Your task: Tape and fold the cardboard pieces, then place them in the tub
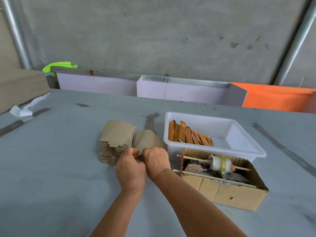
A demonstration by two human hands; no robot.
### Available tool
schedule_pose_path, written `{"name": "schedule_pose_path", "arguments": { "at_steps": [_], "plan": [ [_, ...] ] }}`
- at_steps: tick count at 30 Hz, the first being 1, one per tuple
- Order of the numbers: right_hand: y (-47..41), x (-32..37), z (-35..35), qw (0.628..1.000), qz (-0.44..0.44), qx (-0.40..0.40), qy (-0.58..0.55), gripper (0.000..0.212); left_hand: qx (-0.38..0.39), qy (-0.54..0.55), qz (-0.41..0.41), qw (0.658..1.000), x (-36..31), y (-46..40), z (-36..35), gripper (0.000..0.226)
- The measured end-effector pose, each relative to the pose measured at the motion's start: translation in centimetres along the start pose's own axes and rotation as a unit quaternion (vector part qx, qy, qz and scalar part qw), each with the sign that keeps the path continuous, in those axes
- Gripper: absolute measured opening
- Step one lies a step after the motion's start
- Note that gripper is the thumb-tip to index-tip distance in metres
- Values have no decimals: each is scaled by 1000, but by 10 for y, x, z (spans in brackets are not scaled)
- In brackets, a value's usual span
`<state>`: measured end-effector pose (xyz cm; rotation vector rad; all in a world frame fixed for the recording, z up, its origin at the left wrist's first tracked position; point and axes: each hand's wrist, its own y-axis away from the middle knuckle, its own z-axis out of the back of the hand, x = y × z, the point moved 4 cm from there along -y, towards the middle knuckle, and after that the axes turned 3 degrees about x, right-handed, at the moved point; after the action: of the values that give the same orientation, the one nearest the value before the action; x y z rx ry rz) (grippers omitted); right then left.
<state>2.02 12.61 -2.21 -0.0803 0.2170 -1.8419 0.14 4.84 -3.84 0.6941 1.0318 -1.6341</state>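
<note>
Head view: I look down on my two hands, which meet at the near edge of the stack of flat tan cardboard pieces [113, 147].
Landmark: the white rectangular plastic tub [246, 132]; every place below is told from it.
Piece in hand: a fanned tan cardboard piece [145, 139], just left of the tub, tilted up off the stack.
Left hand [130, 170]: left of the tub, fingers curled on the near edge of the piece, thumb against it.
Right hand [156, 161]: between my left hand and the tub, curled on the same edge; what sits under its fingers I cannot tell.
Tub contents: folded orange-brown taped cardboard pieces [189, 135], leaning in a row along the tub's left and near side.
Open brown cardboard box with a tape roll on wooden sticks [220, 182]: touching the tub's near wall.
Key relation: I judge the tub lies to the right of both hands and a little farther off, its long axis running from left-far to right-near, and my right hand is the nearer one for the drop.
</note>
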Motion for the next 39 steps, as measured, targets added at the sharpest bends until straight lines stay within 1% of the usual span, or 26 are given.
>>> {"name": "schedule_pose_path", "arguments": {
  "at_steps": [4,6,7,9,11,12,13,16,17,19,21,22,23,25,27,28,30,32,34,35,36,37,39],
  "plan": [
    [3,-6,2,1000,7,-17,-18,13,5,9,7,1000,3,4,0,31],
    [5,-8,1,999,-4,-27,-45,11,5,13,9,1000,4,5,1,32],
    [5,-9,1,998,-14,-26,-58,8,5,15,10,1000,5,5,2,33],
    [6,-12,1,996,-30,-12,-80,13,2,17,14,1000,7,5,4,32],
    [8,-13,3,997,-31,-4,-74,9,1,17,19,1000,10,6,7,30],
    [12,-13,8,998,-29,-21,-57,9,1,18,20,1000,11,7,8,29],
    [17,-13,17,997,-32,-58,-40,14,2,21,19,1000,11,7,9,26],
    [31,-17,49,984,-37,-174,-20,37,-1,40,7,999,5,6,14,21],
    [34,-20,61,977,-32,-210,-33,39,-2,45,2,999,2,5,16,22],
    [42,-29,77,968,-40,-242,-52,32,0,47,-14,999,-6,3,20,33],
    [50,-49,84,961,-82,-241,-105,15,-3,49,-33,998,-16,2,24,52],
    [56,-59,83,956,-94,-227,-158,13,-4,52,-46,998,-21,3,27,62],
    [64,-68,81,943,-95,-227,-224,13,-1,58,-62,996,-27,3,29,69],
    [83,-83,78,912,-105,-227,-326,16,28,99,-77,992,-35,5,29,73],
    [99,-95,70,885,-134,-194,-401,26,96,172,-54,979,-39,8,24,64],
    [107,-100,65,870,-147,-175,-437,28,136,206,-39,968,-41,12,20,53],
    [123,-110,58,848,-170,-152,-478,27,193,250,-26,948,-44,20,11,30],
    [139,-118,51,829,-184,-145,-507,24,222,258,-30,940,-47,28,4,28],
    [152,-124,47,798,-204,-150,-547,11,247,248,-43,936,-50,37,-1,25],
    [159,-128,46,783,-215,-154,-564,9,258,242,-53,934,-52,43,-3,24],
    [164,-132,44,772,-218,-161,-575,14,265,239,-63,932,-54,49,-5,24],
    [169,-135,44,768,-214,-164,-582,16,270,235,-74,931,-56,55,-6,24],
    [177,-140,45,769,-194,-172,-585,12,277,224,-104,929,-61,64,-6,25]
  ]
}}
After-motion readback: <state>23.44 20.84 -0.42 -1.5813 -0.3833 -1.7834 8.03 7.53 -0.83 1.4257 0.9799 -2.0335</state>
